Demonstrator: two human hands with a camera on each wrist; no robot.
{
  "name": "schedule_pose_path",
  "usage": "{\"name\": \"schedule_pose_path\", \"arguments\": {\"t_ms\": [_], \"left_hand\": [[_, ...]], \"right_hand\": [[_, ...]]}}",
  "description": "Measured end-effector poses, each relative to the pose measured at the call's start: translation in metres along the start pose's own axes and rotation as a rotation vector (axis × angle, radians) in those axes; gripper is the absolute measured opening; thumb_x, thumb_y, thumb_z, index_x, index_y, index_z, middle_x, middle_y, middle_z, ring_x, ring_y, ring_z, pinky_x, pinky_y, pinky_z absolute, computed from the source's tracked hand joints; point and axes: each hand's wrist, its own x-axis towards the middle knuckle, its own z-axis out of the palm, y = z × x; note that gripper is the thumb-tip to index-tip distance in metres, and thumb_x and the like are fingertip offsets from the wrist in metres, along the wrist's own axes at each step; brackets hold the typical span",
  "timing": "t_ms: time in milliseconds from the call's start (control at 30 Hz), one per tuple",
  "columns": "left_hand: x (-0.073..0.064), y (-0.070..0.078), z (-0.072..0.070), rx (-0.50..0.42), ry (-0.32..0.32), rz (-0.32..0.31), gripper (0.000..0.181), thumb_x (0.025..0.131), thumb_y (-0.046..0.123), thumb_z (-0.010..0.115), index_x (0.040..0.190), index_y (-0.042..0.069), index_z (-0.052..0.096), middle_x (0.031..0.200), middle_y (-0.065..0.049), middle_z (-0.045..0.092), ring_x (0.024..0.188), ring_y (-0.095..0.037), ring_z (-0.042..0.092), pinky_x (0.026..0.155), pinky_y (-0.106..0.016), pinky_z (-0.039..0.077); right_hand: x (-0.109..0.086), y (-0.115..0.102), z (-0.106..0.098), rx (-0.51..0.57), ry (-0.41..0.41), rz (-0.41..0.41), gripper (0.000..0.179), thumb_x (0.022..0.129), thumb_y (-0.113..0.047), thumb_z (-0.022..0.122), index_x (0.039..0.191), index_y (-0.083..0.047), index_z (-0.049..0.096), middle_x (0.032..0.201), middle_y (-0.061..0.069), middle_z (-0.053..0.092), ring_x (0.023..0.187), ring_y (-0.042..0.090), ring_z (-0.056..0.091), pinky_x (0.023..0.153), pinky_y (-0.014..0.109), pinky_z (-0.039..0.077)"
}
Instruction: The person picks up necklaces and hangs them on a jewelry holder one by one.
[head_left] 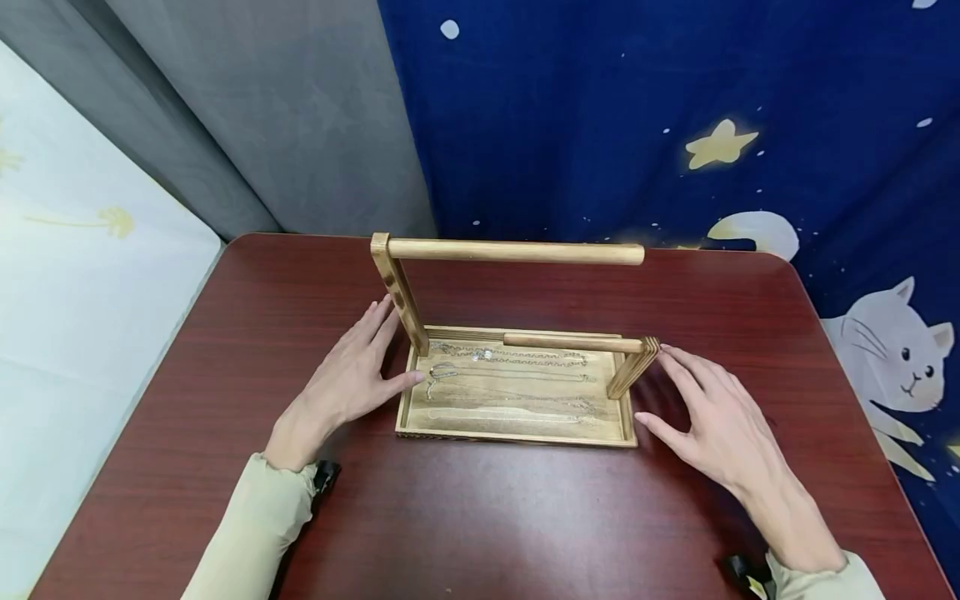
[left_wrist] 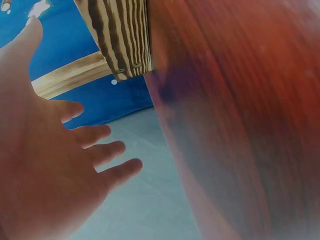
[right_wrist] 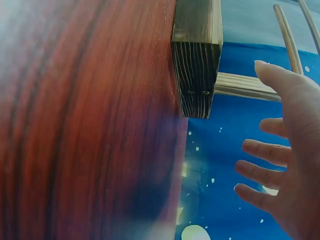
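Wooden stand (head_left: 510,429) — between left grip (head_left: 343,379) and right grip (head_left: 723,429).

Head cam: high, facing forward-down, whole tray (head_left: 525,430) in frame. Wrist cams: close-in, rolled sideways, at opposite tray ends; both catch blue curtain (head_left: 555,100).

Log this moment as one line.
wooden tray: on table, chains inside | left hand: at left end, fingers extended | right hand: at right end, fingers extended
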Motion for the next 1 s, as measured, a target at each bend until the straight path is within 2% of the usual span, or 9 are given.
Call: {"name": "schedule_pose_path", "arguments": {"t_ms": [200, 300, 433, 567, 667, 800, 1000], "left_hand": [[0.005, 0.000, -0.001, -0.056, 0.030, 0.039, 0.095, 0.087, 0.056, 0.071, 0.158, 0.014, 0.023, 0.164, -0.008, 0.018, 0.148, -0.029, 0.025, 0.112, -0.048, 0.031], [0.008, -0.001, 0.000, -0.094, 0.030, 0.032, 0.087, 0.086, 0.048, 0.076, 0.155, 0.018, 0.033, 0.162, -0.007, 0.025, 0.144, -0.028, 0.032, 0.107, -0.050, 0.037], [0.011, -0.002, 0.000, -0.179, 0.019, 0.027, 0.073, 0.087, 0.040, 0.077, 0.148, 0.019, 0.044, 0.157, -0.005, 0.035, 0.142, -0.025, 0.036, 0.107, -0.050, 0.037], [0.014, -0.004, 0.001, -0.289, 0.012, 0.057, 0.064, 0.088, 0.032, 0.077, 0.143, 0.014, 0.049, 0.152, -0.005, 0.043, 0.141, -0.023, 0.038, 0.112, -0.045, 0.032], [0.015, -0.006, 0.002, -0.330, 0.007, 0.067, 0.063, 0.089, 0.030, 0.077, 0.142, 0.012, 0.050, 0.150, -0.006, 0.045, 0.140, -0.023, 0.039, 0.112, -0.044, 0.032], [0.017, -0.007, 0.003, -0.354, 0.000, 0.059, 0.060, 0.090, 0.029, 0.076, 0.141, 0.011, 0.050, 0.146, -0.008, 0.049, 0.137, -0.025, 0.043, 0.110, -0.046, 0.034], [0.018, -0.007, 0.004, -0.386, 0.000, 0.035, 0.047, 0.091, 0.022, 0.074, 0.134, 0.014, 0.056, 0.135, -0.007, 0.059, 0.130, -0.025, 0.051, 0.106, -0.046, 0.039]], "right_hand": [[-0.003, -0.007, -0.001, 0.023, 0.022, -0.031, 0.068, 0.088, -0.062, 0.058, 0.127, -0.007, 0.063, 0.132, 0.011, 0.059, 0.115, 0.034, 0.056, 0.095, 0.048, 0.038], [-0.003, -0.011, -0.001, 0.035, 0.045, -0.048, 0.062, 0.091, -0.062, 0.056, 0.121, -0.009, 0.066, 0.125, 0.009, 0.062, 0.110, 0.032, 0.058, 0.093, 0.046, 0.039], [-0.004, -0.015, -0.001, 0.038, 0.033, -0.056, 0.052, 0.090, -0.055, 0.061, 0.118, -0.012, 0.069, 0.118, 0.006, 0.065, 0.107, 0.029, 0.060, 0.095, 0.041, 0.039], [-0.004, -0.018, 0.000, 0.053, 0.011, -0.061, 0.043, 0.083, -0.043, 0.074, 0.114, -0.013, 0.071, 0.114, 0.003, 0.066, 0.106, 0.025, 0.061, 0.096, 0.036, 0.039], [-0.003, -0.020, 0.002, 0.067, 0.027, -0.085, 0.041, 0.077, -0.036, 0.079, 0.111, -0.014, 0.072, 0.110, 0.001, 0.067, 0.102, 0.024, 0.063, 0.093, 0.035, 0.041], [-0.001, -0.023, 0.004, 0.081, 0.049, -0.122, 0.037, 0.079, -0.035, 0.078, 0.107, -0.013, 0.073, 0.105, 0.000, 0.068, 0.096, 0.022, 0.064, 0.089, 0.035, 0.043], [0.002, -0.029, 0.009, 0.094, 0.052, -0.147, 0.036, 0.089, -0.044, 0.067, 0.109, -0.014, 0.073, 0.101, -0.002, 0.069, 0.091, 0.018, 0.065, 0.082, 0.035, 0.046]]}}
